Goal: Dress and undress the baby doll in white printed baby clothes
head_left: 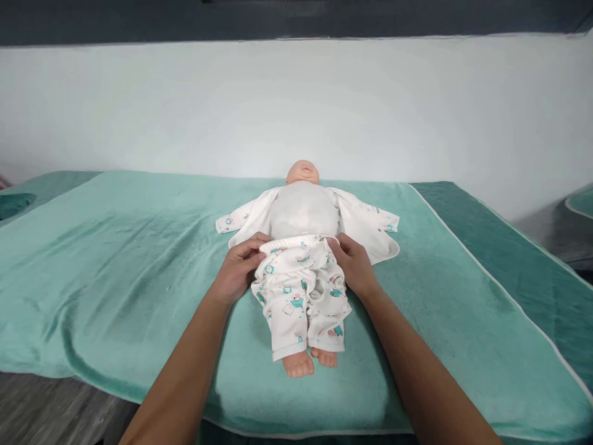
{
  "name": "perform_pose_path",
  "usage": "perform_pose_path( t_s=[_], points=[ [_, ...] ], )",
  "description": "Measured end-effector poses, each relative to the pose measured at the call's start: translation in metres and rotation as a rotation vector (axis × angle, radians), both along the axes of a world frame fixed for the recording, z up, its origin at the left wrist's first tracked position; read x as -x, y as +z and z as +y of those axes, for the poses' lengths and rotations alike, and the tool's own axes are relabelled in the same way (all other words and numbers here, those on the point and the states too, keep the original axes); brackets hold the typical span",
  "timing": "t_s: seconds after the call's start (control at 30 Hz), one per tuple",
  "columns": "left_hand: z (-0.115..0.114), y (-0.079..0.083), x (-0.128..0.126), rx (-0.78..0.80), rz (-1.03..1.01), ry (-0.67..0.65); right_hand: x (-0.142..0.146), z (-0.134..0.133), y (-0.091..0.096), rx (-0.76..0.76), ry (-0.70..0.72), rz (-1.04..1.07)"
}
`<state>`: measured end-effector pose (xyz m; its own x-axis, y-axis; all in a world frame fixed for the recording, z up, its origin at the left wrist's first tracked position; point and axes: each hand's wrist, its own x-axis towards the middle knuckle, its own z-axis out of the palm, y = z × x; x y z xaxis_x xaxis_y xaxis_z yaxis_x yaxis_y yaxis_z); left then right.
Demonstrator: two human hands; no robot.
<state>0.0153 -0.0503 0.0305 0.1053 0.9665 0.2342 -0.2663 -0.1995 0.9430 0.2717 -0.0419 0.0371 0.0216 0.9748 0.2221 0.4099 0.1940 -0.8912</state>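
Note:
A baby doll lies on its back on a green towel, head away from me and bare feet toward me. It wears white printed trousers. A matching printed jacket lies open under its white cloth torso. My left hand grips the trousers' waistband at the doll's left-side hip as I see it, fingers curled over the elastic. My right hand holds the waistband on the other side, fingers closed on the fabric.
The towel covers a table with a darker green cover showing at the right. A white wall rises behind. Part of another green-covered surface shows at the far right edge.

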Motion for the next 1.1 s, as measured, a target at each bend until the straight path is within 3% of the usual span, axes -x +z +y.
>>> perform_pose_path(
  t_s=[0.2,0.33,0.5,0.57,0.7,0.93,1.0,1.1],
  points=[
    [0.008,0.002,-0.007,0.2,-0.134,0.218,-0.002,0.0,0.006,0.029,0.052,0.134],
    [0.032,0.006,-0.012,0.176,-0.16,0.366,-0.008,0.001,0.004,-0.03,-0.005,0.201],
    [0.069,0.008,-0.025,0.06,-0.048,0.556,-0.012,0.001,-0.001,0.069,-0.029,0.374],
    [0.077,0.003,-0.028,-0.005,0.019,0.516,-0.011,0.0,-0.001,0.061,-0.018,0.354],
    [0.077,-0.009,-0.026,-0.027,0.115,0.311,-0.009,0.0,0.002,0.039,0.019,0.269],
    [0.068,-0.01,-0.018,-0.008,0.336,0.285,-0.03,-0.008,0.011,0.157,0.327,0.136],
    [0.068,-0.009,-0.018,-0.027,0.377,0.282,-0.033,-0.01,0.01,0.082,0.33,0.042],
    [0.067,-0.006,-0.019,-0.03,0.4,0.29,-0.027,-0.01,0.006,-0.124,0.202,-0.056]
  ],
)
